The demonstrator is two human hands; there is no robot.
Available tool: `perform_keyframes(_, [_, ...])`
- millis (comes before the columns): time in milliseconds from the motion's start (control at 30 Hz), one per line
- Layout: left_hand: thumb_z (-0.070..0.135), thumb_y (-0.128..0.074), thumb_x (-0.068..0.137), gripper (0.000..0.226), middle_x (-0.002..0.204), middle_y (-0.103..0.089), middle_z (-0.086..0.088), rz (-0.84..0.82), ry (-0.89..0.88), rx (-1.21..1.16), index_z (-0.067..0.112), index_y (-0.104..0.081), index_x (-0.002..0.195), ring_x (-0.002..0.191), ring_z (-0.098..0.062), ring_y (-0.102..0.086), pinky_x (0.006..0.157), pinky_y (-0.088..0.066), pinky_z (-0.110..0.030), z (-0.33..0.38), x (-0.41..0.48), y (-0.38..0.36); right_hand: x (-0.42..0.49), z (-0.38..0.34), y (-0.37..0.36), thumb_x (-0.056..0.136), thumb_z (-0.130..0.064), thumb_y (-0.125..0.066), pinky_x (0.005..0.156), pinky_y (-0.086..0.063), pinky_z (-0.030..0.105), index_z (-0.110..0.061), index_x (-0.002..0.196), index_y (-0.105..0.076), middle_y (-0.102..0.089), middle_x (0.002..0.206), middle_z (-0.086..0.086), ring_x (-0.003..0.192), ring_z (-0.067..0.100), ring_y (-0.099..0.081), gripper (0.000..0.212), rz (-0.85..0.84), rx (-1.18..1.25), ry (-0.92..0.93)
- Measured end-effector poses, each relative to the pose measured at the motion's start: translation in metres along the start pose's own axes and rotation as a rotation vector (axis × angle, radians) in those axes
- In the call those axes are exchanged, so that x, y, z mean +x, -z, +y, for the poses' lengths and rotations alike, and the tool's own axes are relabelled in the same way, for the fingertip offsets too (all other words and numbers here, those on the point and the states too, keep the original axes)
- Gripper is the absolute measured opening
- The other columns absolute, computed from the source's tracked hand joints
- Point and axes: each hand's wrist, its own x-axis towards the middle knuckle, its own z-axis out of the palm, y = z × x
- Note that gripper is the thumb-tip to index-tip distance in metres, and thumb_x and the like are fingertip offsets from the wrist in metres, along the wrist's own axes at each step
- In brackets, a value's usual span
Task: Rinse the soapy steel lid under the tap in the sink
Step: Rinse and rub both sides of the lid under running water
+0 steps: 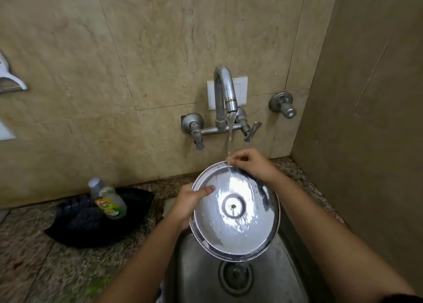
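Evidently both hands are tilting the steel lid (235,211) over the sink (270,277) so tap (225,94) water sheets downward: left hand (186,205) is clamping its side rim, right hand (250,165) is pinching the top edge.

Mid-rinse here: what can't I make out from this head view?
- Far face of the steel lid: turned away from the camera.
- Left hand fingers: behind the lid's rim.
- Bottle label: too small.
- White fixture: cut by left edge.
- Soap residue: lost in water glare.
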Motion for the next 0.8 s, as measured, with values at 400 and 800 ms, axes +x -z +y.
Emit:
perform_keyframes(400, [0.008, -0.07, 0.082, 0.017, 0.095, -0.075, -0.019, 0.065, -0.017, -0.042, 0.004, -0.073, 0.098, 0.088, -0.038, -0.071, 0.081, -0.056, -0.047, -0.014, -0.007, 0.008, -0.015, 0.01, 0.01, 0.085, -0.022, -0.07, 0.079, -0.054, 0.031, -0.013, 0.095, -0.074, -0.072, 0.086, 0.002, 0.083, 0.017, -0.067, 0.015, 0.045, 0.089, -0.04])
perform_keyframes(800, [0.006, -0.071, 0.081, 0.01, 0.089, -0.077, -0.013, 0.108, -0.131, -0.006, 0.009, -0.075, 0.09, 0.084, -0.03, -0.072, 0.078, -0.058, -0.039, -0.018, -0.011, 0.006, 0.003, -0.009, -0.033, 0.085, -0.032, -0.068, 0.085, -0.051, 0.031, -0.023, 0.099, -0.075, -0.075, 0.098, -0.006, 0.092, 0.008, -0.067, 0.018, -0.054, -0.16, 0.121])
